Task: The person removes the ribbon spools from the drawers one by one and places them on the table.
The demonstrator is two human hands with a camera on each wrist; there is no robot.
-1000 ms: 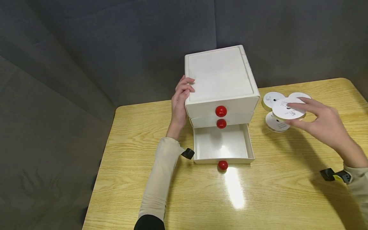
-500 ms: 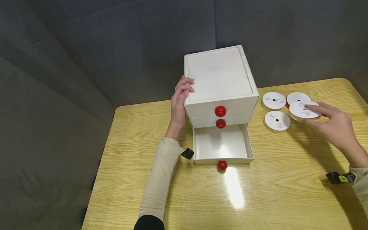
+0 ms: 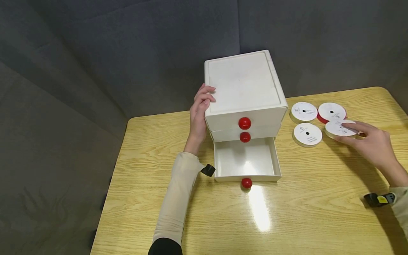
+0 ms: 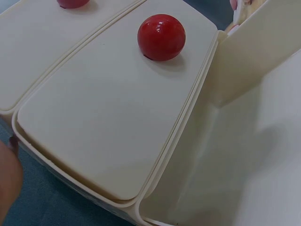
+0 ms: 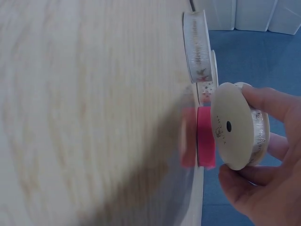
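A white drawer unit with red knobs stands at the back of the table, its bottom drawer pulled out with nothing inside. My left hand holds the unit's left side, fingers bent over the top edge. In the left wrist view only part of that hand shows, beside the unit. My right hand pinches a ribbon spool by its rim between thumb and fingers. In the right wrist view this spool is tilted, close to a red ribbon spool on the table.
Left of the held spool lie two more white-faced spools, one toward the back and one in front. The red ribbon spool lies just behind it. A dark curtain hangs behind the wooden table.
My right hand has carried the ribbon spool rightward and down, from over the other spools to the front of the red one. The left hand and drawer unit have stayed put.
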